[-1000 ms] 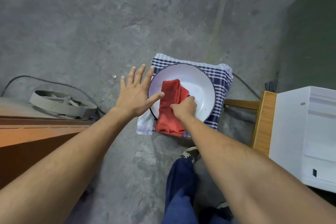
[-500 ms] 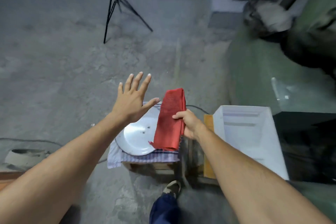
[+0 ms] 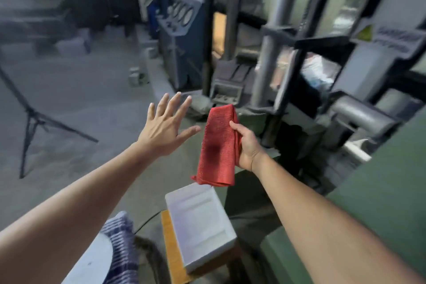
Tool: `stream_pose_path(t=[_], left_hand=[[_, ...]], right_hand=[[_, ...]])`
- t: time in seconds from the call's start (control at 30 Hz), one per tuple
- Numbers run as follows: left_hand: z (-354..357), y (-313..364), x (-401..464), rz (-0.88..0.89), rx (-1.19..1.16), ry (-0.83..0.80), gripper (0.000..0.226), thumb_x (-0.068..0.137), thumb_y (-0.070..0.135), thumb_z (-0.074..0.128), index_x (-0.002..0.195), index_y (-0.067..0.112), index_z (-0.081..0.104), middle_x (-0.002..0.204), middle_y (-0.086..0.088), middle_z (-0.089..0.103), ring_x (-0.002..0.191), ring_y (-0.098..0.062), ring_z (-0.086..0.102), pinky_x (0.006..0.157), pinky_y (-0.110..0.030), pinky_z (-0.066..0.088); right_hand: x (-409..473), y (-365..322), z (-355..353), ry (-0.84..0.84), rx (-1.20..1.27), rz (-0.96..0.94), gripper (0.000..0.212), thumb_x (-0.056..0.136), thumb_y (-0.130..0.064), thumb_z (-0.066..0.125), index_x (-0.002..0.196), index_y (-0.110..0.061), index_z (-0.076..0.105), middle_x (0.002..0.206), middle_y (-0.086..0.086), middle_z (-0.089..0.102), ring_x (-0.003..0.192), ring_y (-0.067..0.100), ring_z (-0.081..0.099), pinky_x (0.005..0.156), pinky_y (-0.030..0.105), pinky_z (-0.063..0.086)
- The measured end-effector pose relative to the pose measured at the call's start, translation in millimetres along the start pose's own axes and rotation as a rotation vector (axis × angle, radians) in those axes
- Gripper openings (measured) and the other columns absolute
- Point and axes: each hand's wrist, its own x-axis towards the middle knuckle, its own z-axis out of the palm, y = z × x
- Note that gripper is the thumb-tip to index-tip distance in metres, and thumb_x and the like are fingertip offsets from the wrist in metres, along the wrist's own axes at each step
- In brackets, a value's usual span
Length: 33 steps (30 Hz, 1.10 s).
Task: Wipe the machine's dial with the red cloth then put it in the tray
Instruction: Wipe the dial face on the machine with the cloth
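My right hand (image 3: 246, 145) grips a folded red cloth (image 3: 217, 145) that hangs in the air in front of a large green machine (image 3: 380, 191) with steel columns. My left hand (image 3: 164, 125) is held out flat to the left of the cloth, fingers spread, holding nothing. Below the cloth a white rectangular tray (image 3: 200, 217) rests on a wooden board (image 3: 171, 249). A round white dish (image 3: 92, 263) on a blue checked towel (image 3: 124, 244) shows at the bottom left. I cannot make out the machine's dial; the picture is blurred.
A black tripod (image 3: 30, 120) stands on the concrete floor at the left. A blue cabinet with several round gauges (image 3: 182, 30) stands further back in the middle. A steel column (image 3: 269, 53) and dark machine frame rise at the right.
My right hand has lifted the red cloth out of the white dish and carried it up and to the right. The view has swung up from the floor to the machine.
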Motion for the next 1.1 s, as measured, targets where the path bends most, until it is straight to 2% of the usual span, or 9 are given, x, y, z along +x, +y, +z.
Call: stream_pose_path(t=[0.23, 0.47, 0.7, 0.77, 0.87, 0.93, 0.97, 1.03, 1.1], left_hand=[[-20.8, 193.0, 96.5, 0.371, -0.105, 0.045, 0.103, 0.083, 0.092, 0.017, 0.171, 0.040, 0.004, 0.182, 0.002, 0.000, 0.168, -0.027, -0.007, 0.133, -0.061, 0.001], [-24.9, 401.1, 135.9, 0.767, -0.184, 0.061, 0.104, 0.080, 0.091, 0.014, 0.171, 0.041, 0.003, 0.182, 0.000, -0.001, 0.168, -0.028, -0.007, 0.132, -0.060, 0.003], [-8.0, 598.9, 112.8, 1.043, -0.277, 0.094, 0.102, 0.082, 0.090, 0.008, 0.171, 0.040, -0.002, 0.182, 0.002, -0.005, 0.167, -0.028, -0.011, 0.132, -0.064, -0.004], [-1.0, 645.9, 105.2, 1.111, -0.310, 0.131, 0.101, 0.085, 0.088, 0.009, 0.172, 0.037, 0.001, 0.182, -0.001, -0.004, 0.168, -0.028, -0.010, 0.132, -0.064, -0.006], [15.9, 699.0, 104.3, 1.192, -0.323, 0.273, 0.096, 0.093, 0.083, 0.013, 0.172, 0.030, 0.007, 0.182, -0.006, 0.003, 0.168, -0.028, -0.006, 0.133, -0.065, -0.001], [32.4, 723.4, 110.2, 1.221, -0.295, 0.381, 0.091, 0.097, 0.080, 0.013, 0.172, 0.029, 0.006, 0.182, -0.007, 0.005, 0.167, -0.026, -0.004, 0.133, -0.064, -0.002], [42.9, 732.2, 114.7, 1.228, -0.271, 0.442, 0.088, 0.100, 0.078, 0.012, 0.172, 0.027, 0.005, 0.181, -0.008, 0.006, 0.167, -0.026, -0.001, 0.133, -0.064, -0.002], [67.7, 744.1, 125.0, 1.234, -0.253, 0.584, 0.086, 0.103, 0.073, 0.014, 0.172, 0.023, 0.003, 0.181, -0.011, 0.010, 0.168, -0.028, 0.004, 0.133, -0.063, -0.001], [87.9, 751.3, 135.6, 1.226, -0.284, 0.695, 0.086, 0.104, 0.071, 0.019, 0.173, 0.021, 0.006, 0.181, -0.011, 0.012, 0.168, -0.029, 0.005, 0.134, -0.061, -0.003]], right_hand=[[-141.2, -136.8, -139.0, 0.293, 0.132, -0.309, 0.040, 0.094, -0.048, 0.068, 0.106, -0.016, 0.088, 0.109, 0.010, 0.085, 0.095, 0.025, 0.082, 0.091, 0.036, 0.064], [-321.1, -204.6, -240.7, 0.643, 0.330, -0.688, 0.047, 0.104, -0.042, 0.056, 0.092, -0.013, 0.090, 0.099, 0.011, 0.086, 0.087, 0.025, 0.084, 0.083, 0.036, 0.066], [-477.8, -229.6, -304.5, 1.013, 0.372, -1.006, 0.037, 0.104, -0.046, 0.059, 0.111, -0.013, 0.075, 0.084, 0.007, 0.083, 0.070, 0.020, 0.080, 0.069, 0.034, 0.066], [-511.4, -235.5, -324.7, 1.230, 0.320, -1.130, 0.047, 0.102, -0.047, 0.062, 0.130, -0.012, 0.072, 0.103, 0.011, 0.081, 0.091, 0.028, 0.081, 0.079, 0.041, 0.068], [-547.6, -239.5, -345.2, 1.670, -0.025, -1.296, 0.069, 0.094, -0.055, 0.054, 0.151, -0.016, 0.060, 0.135, 0.004, 0.073, 0.126, 0.019, 0.070, 0.112, 0.039, 0.054], [-562.6, -236.3, -364.9, 1.856, -0.465, -1.391, 0.064, 0.102, -0.049, 0.049, 0.153, -0.013, 0.055, 0.132, -0.012, 0.069, 0.123, -0.007, 0.063, 0.111, 0.020, 0.047], [-567.0, -231.2, -381.7, 1.951, -0.718, -1.379, 0.057, 0.106, -0.041, 0.049, 0.153, -0.009, 0.055, 0.138, -0.008, 0.067, 0.129, -0.003, 0.061, 0.113, 0.023, 0.045], [-563.8, -213.2, -422.9, 2.165, -1.194, -1.116, 0.048, 0.110, -0.031, 0.050, 0.146, 0.000, 0.059, 0.161, 0.012, 0.056, 0.149, 0.028, 0.054, 0.121, 0.050, 0.042], [-544.3, -181.3, -455.6, 2.232, -1.500, -0.656, 0.061, 0.110, -0.045, 0.049, 0.152, -0.001, 0.056, 0.175, 0.014, 0.037, 0.163, 0.035, 0.033, 0.129, 0.064, 0.026]])
